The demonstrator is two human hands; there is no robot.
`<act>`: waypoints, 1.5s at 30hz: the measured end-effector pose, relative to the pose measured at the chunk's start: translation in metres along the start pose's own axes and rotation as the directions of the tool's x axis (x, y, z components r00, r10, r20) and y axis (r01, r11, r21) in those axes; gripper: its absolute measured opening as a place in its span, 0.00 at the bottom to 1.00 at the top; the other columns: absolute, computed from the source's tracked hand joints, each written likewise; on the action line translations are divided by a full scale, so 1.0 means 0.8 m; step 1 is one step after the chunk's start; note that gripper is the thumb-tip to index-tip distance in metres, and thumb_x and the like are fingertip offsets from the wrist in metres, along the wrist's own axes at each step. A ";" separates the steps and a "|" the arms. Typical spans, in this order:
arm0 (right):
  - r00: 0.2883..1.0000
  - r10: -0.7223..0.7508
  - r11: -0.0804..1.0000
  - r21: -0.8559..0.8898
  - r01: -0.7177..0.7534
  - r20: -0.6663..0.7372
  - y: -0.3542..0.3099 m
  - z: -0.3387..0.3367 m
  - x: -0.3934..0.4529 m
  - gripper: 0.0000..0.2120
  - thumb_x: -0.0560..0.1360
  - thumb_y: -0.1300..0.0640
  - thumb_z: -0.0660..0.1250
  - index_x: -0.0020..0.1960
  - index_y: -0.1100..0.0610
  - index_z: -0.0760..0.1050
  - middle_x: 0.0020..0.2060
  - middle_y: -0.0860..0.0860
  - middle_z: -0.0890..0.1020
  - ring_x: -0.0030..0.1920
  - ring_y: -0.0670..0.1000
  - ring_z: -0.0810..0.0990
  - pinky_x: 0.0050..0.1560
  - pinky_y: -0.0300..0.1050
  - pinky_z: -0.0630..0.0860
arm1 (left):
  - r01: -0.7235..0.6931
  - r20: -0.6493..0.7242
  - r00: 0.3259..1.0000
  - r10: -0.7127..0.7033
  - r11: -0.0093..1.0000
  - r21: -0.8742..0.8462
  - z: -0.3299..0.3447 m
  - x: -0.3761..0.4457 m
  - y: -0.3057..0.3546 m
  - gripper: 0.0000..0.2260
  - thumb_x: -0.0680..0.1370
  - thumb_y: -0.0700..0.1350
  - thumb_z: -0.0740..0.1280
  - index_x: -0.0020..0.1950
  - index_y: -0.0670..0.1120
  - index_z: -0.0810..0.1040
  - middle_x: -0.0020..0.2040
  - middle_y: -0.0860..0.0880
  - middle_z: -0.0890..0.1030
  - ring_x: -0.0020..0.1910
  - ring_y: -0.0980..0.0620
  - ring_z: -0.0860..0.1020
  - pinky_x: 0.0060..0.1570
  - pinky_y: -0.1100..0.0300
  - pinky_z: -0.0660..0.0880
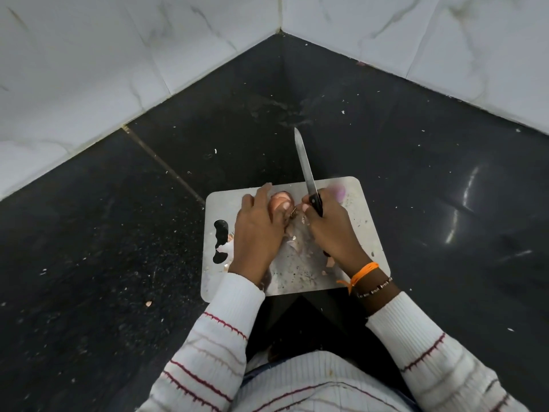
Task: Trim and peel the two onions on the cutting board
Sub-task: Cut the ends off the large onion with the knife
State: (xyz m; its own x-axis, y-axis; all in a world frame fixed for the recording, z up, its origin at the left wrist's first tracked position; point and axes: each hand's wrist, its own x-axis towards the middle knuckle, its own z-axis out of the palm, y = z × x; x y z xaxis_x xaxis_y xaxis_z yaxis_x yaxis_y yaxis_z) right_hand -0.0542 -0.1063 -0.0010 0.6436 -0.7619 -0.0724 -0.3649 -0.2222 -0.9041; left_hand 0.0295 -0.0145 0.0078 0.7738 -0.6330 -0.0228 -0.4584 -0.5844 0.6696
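Note:
A steel cutting board lies on the dark counter. My left hand grips a pinkish-brown onion near the board's far edge, thumb on its skin. My right hand holds a black-handled knife with the blade pointing away, and its thumb touches the onion's root end. A second, purple peeled onion sits blurred just behind my right hand at the board's far right. Loose skin scraps lie between my hands.
The black granite counter meets white tiled walls in a corner straight ahead. Peel bits and crumbs dot the counter. The board has a cut-out handle on its left with skin pieces beside it.

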 end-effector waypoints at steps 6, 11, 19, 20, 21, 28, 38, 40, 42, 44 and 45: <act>0.999 0.012 0.998 -0.055 -0.010 0.040 0.008 0.004 -0.009 0.08 0.78 0.62 0.60 0.56 0.59 0.70 0.44 0.49 0.76 0.40 0.42 0.74 0.38 0.28 0.68 | -0.077 0.014 0.997 0.077 0.997 -0.003 -0.005 0.007 -0.004 0.16 0.82 0.48 0.57 0.69 0.52 0.70 0.60 0.46 0.72 0.57 0.48 0.73 0.55 0.61 0.68; 0.998 0.007 0.999 -0.035 -0.006 0.055 -0.004 0.008 -0.007 0.10 0.77 0.66 0.58 0.56 0.59 0.71 0.43 0.49 0.76 0.42 0.46 0.75 0.36 0.27 0.67 | 0.027 0.081 0.997 -0.014 0.988 -0.154 -0.012 0.016 -0.003 0.14 0.82 0.47 0.58 0.67 0.50 0.72 0.56 0.47 0.70 0.49 0.54 0.72 0.33 0.80 0.68; 0.995 0.091 0.995 0.047 -0.093 0.044 -0.006 -0.013 -0.023 0.13 0.81 0.57 0.52 0.50 0.64 0.72 0.33 0.50 0.75 0.31 0.45 0.73 0.34 0.41 0.68 | 0.149 0.282 0.956 -0.086 0.966 -0.211 -0.011 0.017 -0.007 0.29 0.76 0.45 0.69 0.75 0.53 0.62 0.64 0.44 0.65 0.61 0.46 0.73 0.64 0.52 0.72; 0.993 0.097 0.994 0.053 -0.100 0.066 -0.006 -0.014 -0.027 0.13 0.81 0.58 0.53 0.49 0.64 0.72 0.31 0.50 0.75 0.28 0.43 0.72 0.33 0.40 0.67 | 0.137 0.282 0.956 -0.074 0.968 -0.209 -0.011 0.017 -0.006 0.30 0.76 0.43 0.69 0.75 0.51 0.61 0.66 0.44 0.64 0.62 0.46 0.72 0.65 0.53 0.71; 0.991 0.101 0.993 0.054 -0.106 0.092 -0.006 -0.013 -0.031 0.12 0.81 0.58 0.53 0.49 0.63 0.72 0.30 0.50 0.75 0.25 0.41 0.72 0.31 0.38 0.66 | 0.119 0.274 0.960 -0.059 0.971 -0.207 -0.010 0.017 -0.005 0.30 0.76 0.42 0.69 0.75 0.50 0.61 0.67 0.44 0.63 0.63 0.46 0.71 0.65 0.55 0.71; 0.995 0.070 0.991 -0.117 -0.061 0.077 0.002 0.000 -0.043 0.12 0.81 0.59 0.52 0.58 0.63 0.71 0.41 0.51 0.76 0.37 0.45 0.72 0.35 0.31 0.67 | 0.018 0.159 0.987 -0.008 0.998 -0.061 0.003 0.016 0.008 0.27 0.78 0.47 0.66 0.75 0.47 0.61 0.72 0.46 0.65 0.68 0.46 0.67 0.66 0.56 0.66; 0.991 0.028 0.893 -0.449 0.033 0.128 -0.011 -0.016 -0.048 0.07 0.81 0.59 0.51 0.52 0.60 0.66 0.46 0.59 0.79 0.42 0.57 0.76 0.37 0.43 0.64 | -0.023 0.141 0.989 0.043 0.990 -0.138 0.015 0.014 0.009 0.25 0.80 0.43 0.62 0.76 0.47 0.59 0.73 0.47 0.63 0.71 0.47 0.64 0.67 0.59 0.63; 0.991 0.021 0.891 -0.451 0.043 0.135 -0.014 -0.014 -0.051 0.08 0.80 0.60 0.51 0.55 0.61 0.67 0.46 0.59 0.79 0.44 0.59 0.78 0.38 0.43 0.65 | -0.017 0.126 0.991 0.034 0.991 -0.136 0.017 0.012 0.011 0.25 0.80 0.43 0.62 0.76 0.47 0.58 0.73 0.46 0.64 0.71 0.47 0.64 0.67 0.58 0.64; 0.989 0.033 0.883 -0.467 0.038 0.143 -0.018 -0.013 -0.051 0.10 0.80 0.60 0.51 0.58 0.62 0.66 0.48 0.59 0.79 0.45 0.59 0.78 0.39 0.44 0.66 | -0.018 0.111 0.993 0.033 0.991 -0.133 0.019 0.011 0.012 0.25 0.80 0.44 0.63 0.76 0.46 0.59 0.73 0.46 0.64 0.70 0.47 0.65 0.67 0.57 0.64; 0.986 0.053 0.875 -0.483 0.029 0.156 -0.022 -0.011 -0.051 0.11 0.80 0.60 0.52 0.60 0.62 0.65 0.50 0.59 0.79 0.47 0.58 0.78 0.40 0.43 0.66 | -0.029 0.101 0.994 0.041 0.993 -0.117 0.020 0.012 0.012 0.25 0.80 0.44 0.63 0.75 0.46 0.59 0.73 0.46 0.64 0.70 0.46 0.65 0.67 0.58 0.64; 0.984 0.062 0.872 -0.489 0.028 0.167 -0.023 -0.010 -0.049 0.12 0.80 0.60 0.52 0.61 0.63 0.65 0.50 0.59 0.78 0.48 0.59 0.78 0.40 0.42 0.65 | -0.030 0.098 0.994 0.041 0.993 -0.112 0.021 0.012 0.011 0.25 0.80 0.44 0.62 0.75 0.46 0.60 0.73 0.46 0.64 0.70 0.46 0.65 0.67 0.58 0.64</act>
State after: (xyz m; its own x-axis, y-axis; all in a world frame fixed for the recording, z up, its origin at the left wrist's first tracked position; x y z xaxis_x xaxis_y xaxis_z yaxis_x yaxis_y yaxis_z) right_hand -0.0780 -0.0772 0.0216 0.7232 -0.6617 -0.1979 -0.6289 -0.5125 -0.5847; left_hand 0.0255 -0.0341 0.0014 0.7077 -0.7032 -0.0684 -0.4291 -0.5046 0.7491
